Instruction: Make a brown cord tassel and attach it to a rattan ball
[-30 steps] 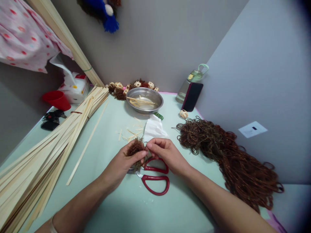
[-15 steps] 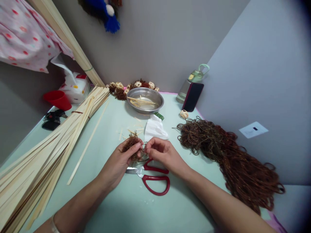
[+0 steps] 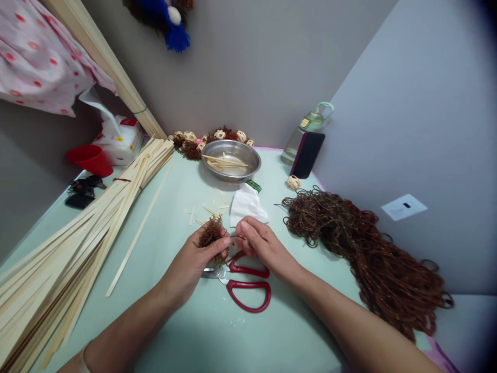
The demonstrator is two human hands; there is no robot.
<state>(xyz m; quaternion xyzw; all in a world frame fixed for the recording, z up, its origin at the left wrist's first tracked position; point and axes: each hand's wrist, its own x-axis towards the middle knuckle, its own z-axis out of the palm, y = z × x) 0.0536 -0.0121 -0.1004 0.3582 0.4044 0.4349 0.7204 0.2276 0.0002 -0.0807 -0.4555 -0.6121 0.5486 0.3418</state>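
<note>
My left hand (image 3: 198, 256) is closed around a small tuft of brown curly fibre (image 3: 212, 234), held just above the pale green table (image 3: 163, 311). My right hand (image 3: 260, 244) pinches a thin dark strand that runs from the tuft, its fingers pressed together close beside the left thumb. Red-handled scissors (image 3: 244, 282) lie flat on the table right under both hands, blades pointing left.
A big heap of brown curly fibre (image 3: 368, 259) lies at the right. Long bamboo strips (image 3: 77, 243) fan across the left. A steel bowl (image 3: 231, 159), white tissue (image 3: 246, 206), small woven balls (image 3: 293, 182), a water bottle (image 3: 306, 129) and phone (image 3: 307, 154) stand at the back; a red cup (image 3: 91, 159) is far left.
Both hands have shifted slightly while working the tuft; the right fingers have drawn a thin strand out a little to the right. The scissors have not moved.
</note>
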